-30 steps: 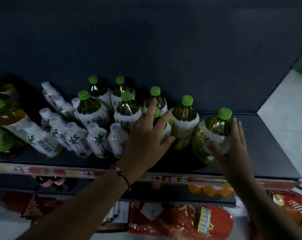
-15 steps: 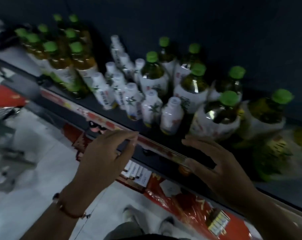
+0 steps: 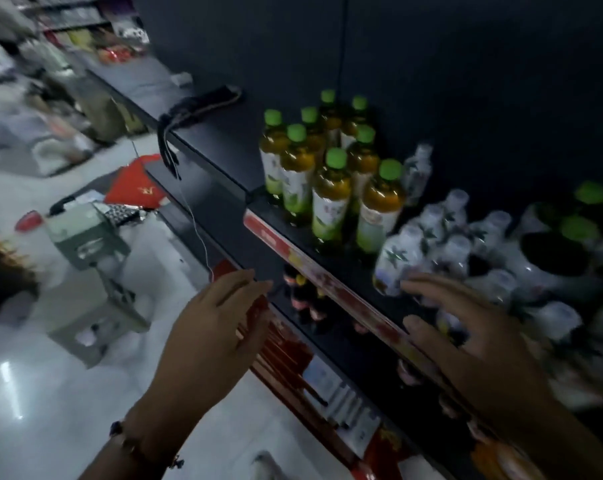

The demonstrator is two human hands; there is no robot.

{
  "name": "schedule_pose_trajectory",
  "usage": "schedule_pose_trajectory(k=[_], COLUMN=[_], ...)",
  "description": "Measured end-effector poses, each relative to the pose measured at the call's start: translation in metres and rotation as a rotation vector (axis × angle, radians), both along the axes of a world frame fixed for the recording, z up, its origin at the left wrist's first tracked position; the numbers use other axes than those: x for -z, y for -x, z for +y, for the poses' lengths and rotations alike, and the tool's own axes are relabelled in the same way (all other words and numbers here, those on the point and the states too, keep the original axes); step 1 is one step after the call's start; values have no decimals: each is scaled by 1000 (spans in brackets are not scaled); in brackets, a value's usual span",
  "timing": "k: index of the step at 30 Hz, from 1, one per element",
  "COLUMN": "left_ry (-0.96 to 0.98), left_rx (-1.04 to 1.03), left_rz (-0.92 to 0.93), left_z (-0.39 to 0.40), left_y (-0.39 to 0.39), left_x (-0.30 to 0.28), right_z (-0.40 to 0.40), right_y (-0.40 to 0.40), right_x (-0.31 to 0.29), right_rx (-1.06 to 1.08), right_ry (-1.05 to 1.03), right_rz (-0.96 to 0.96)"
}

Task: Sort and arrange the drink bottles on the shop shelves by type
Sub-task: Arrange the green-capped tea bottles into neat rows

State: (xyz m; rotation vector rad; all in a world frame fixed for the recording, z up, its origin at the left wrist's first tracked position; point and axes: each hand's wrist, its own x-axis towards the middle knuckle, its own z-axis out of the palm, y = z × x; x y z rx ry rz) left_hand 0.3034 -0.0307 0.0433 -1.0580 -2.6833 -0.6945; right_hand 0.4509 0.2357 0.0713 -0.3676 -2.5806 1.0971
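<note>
Left hand [image 3: 206, 337] grip spread, empty, before shelf [image 3: 224, 157]; right hand [image 3: 473, 341] grip spread, empty, near white bottles [image 3: 397, 258]

A small shop is showing here: dark metal shelves [image 3: 224, 147] are carrying rows of green-capped tea bottles [image 3: 331, 195] and white bottles [image 3: 397, 258], a red price strip [image 3: 293, 252] is edging the shelf, and more stocked racks [image 3: 61, 32] are standing along the tiled aisle.
</note>
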Motion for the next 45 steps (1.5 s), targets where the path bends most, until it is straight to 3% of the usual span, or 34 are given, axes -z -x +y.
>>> schedule_pose_trajectory(k=[6,11,19,23,28,33,35,40,45], left_ry=[74,33,-102,-97,-183,-199,-181,-78,5], left_rx=[97,126,263,366,469,672,760,936,1054], left_rz=[145,98,17,-156,-248,-396,-527,-531,-670], left_z=[6,39,95,112,116,119,121,124,141], left_y=[137,212,295,325,351,385,394,412,424], left_x=[-23,-32,-29,-20,-10,0,-4,-15,-2], right_z=[-41,-53,-42,-33,-34,-40,-39,-37,-49], right_y=[113,172,268,306,323,334,336,334,337], right_x=[-14,-32,-47,-55,-61,-59,-57,-60,-63], right_rx=[180,256,187,179,201,312,350,370,489], right_ry=[-58,-98,-230,-293,-266,-363,-367,-273,-277], right_rz=[187,216,49,-128,-305,-254,-247,-346,-353])
